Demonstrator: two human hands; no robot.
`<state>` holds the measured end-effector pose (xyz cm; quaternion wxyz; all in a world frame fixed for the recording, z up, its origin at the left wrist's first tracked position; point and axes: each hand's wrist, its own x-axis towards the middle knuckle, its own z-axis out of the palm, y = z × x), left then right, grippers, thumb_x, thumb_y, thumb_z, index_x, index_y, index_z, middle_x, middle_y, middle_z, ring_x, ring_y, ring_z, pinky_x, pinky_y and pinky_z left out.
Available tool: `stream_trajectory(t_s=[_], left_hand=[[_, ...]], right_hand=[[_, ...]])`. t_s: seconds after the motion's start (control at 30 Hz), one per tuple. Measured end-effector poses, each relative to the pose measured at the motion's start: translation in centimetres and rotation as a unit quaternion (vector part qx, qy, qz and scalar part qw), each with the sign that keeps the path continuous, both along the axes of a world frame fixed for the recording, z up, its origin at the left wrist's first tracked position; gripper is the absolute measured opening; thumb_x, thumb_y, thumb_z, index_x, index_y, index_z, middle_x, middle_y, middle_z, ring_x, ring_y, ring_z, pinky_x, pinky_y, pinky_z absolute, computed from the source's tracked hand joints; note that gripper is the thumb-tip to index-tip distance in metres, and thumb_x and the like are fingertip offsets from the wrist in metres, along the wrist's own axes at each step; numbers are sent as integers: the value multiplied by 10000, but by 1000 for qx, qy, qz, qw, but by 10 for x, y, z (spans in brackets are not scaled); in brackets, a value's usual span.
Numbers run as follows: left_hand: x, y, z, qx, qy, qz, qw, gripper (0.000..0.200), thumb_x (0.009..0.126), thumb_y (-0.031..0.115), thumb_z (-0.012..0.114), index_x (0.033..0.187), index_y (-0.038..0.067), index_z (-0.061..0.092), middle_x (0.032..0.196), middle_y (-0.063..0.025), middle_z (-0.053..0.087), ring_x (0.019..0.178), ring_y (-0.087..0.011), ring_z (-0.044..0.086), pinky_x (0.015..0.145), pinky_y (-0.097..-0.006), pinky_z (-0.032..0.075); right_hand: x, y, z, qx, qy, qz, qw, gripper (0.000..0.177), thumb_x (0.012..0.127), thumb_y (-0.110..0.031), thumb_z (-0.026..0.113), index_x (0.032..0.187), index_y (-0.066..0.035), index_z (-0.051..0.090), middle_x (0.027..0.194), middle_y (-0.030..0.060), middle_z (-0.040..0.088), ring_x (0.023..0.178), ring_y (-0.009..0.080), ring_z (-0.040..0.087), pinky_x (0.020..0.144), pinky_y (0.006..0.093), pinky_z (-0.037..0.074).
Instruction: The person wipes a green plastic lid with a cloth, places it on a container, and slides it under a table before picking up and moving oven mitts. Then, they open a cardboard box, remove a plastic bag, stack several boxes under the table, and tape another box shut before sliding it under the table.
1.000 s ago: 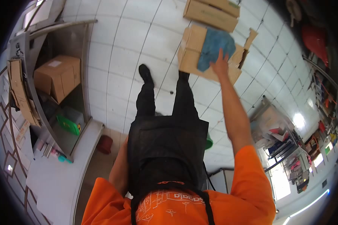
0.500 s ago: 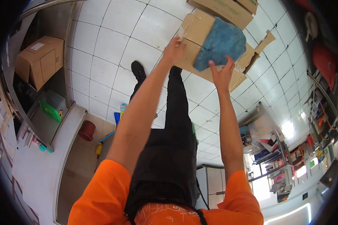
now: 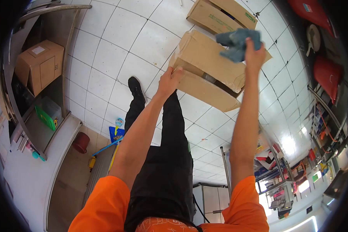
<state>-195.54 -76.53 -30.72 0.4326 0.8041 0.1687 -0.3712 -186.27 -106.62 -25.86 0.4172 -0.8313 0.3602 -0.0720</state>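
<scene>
A brown cardboard box (image 3: 207,52) lies on the tiled floor in front of my feet, with a dark gap between its top flaps. The fingers of my left hand (image 3: 168,82) are closed on the box's near left corner. Bunched up in my right hand (image 3: 255,55) is a blue-grey cloth (image 3: 236,43), held above the far right part of the box. The cloth is slightly blurred, and it covers some of the box's far edge.
Behind the box lies another cardboard box (image 3: 216,18) with green print. A carton (image 3: 42,63) and a green-fronted plastic bin (image 3: 46,116) stand on shelving at left. Red bags (image 3: 326,77) are at far right. A blue dustpan (image 3: 114,133) lies near my left leg.
The cloth was spread flat over the box; it is now crumpled in my right hand, lifted and moved right. My left hand has shifted down and left, to the box's corner.
</scene>
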Motion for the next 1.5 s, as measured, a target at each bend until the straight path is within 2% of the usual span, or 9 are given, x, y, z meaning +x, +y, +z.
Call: stream_trajectory(t_s=[0.1, 0.3, 0.37, 0.5, 0.63, 0.87, 1.07, 1.33, 1.5], left_hand=[[-9, 3, 17, -28, 16, 84, 996, 468, 915, 447, 506, 961, -10, 599, 778, -181, 641, 728, -286, 590, 712, -377, 445], [-38, 35, 43, -62, 41, 35, 997, 526, 925, 487, 485, 840, -11, 629, 719, -129, 626, 702, -215, 567, 674, -312, 435], [-39, 48, 48, -95, 161, -54, 981, 452, 920, 444, 501, 907, 12, 633, 789, -115, 665, 749, -225, 617, 723, -336, 458], [-41, 48, 42, 69, 149, -327, 931, 375, 896, 394, 524, 1030, 55, 614, 891, -112, 686, 842, -243, 656, 799, -419, 468], [-59, -6, -4, 192, -231, -438, 847, 256, 905, 216, 473, 1133, 168, 578, 829, -105, 666, 819, -288, 659, 743, -461, 467], [-36, -107, -52, 242, 13, -717, 654, 259, 916, 237, 492, 1068, 105, 654, 978, -74, 681, 856, -266, 617, 757, -513, 448], [-50, -63, -7, 206, -214, -641, 708, 306, 854, 166, 529, 1139, 112, 626, 943, -110, 656, 960, -296, 575, 881, -521, 412], [-13, 16, 39, 167, -261, -238, 921, 636, 724, 78, 631, 1319, -14, 423, 1016, -184, 541, 961, -357, 536, 845, -409, 461], [22, 48, 25, 323, -200, -317, 869, 485, 769, 168, 607, 1213, -13, 527, 1003, -153, 580, 968, -327, 555, 919, -513, 409]], right_hand=[[37, -22, 38, 35, -76, -18, 996, 351, 783, -288, 687, 960, 8, 623, 886, 104, 664, 818, 175, 606, 754, 314, 472], [60, -35, 43, 15, -56, 67, 996, 641, 780, -336, 725, 1257, 14, 477, 1229, 199, 531, 1027, 264, 583, 886, 361, 457], [50, -33, 34, -40, 41, 117, 991, 871, 783, -368, 728, 1435, -14, 272, 1459, 243, 288, 1242, 327, 461, 989, 418, 414], [-39, -47, -19, -73, 78, 113, 988, 731, 819, -287, 673, 1387, 26, 337, 1436, 248, 325, 1292, 333, 393, 1029, 416, 378], [-191, -49, -61, -106, 156, -110, 976, 654, 795, -280, 681, 1288, 59, 416, 1214, 267, 487, 1189, 361, 472, 983, 409, 412], [-291, -51, -133, 192, 380, -71, 902, 844, 753, -504, 709, 1323, 47, 421, 1195, 203, 553, 1082, 286, 550, 878, 381, 469], [-295, -86, -199, 91, 470, 23, 878, 718, 778, -587, 613, 1048, 77, 635, 934, 218, 668, 843, 287, 662, 738, 381, 528], [-260, -15, -107, -63, 448, 166, 876, 648, 843, -502, 523, 886, 137, 620, 894, 357, 618, 923, 492, 604, 832, 499, 487], [-245, 48, -67, -90, 425, 171, 884, 604, 832, -467, 546, 856, 132, 617, 872, 362, 617, 904, 488, 612, 830, 505, 485]])
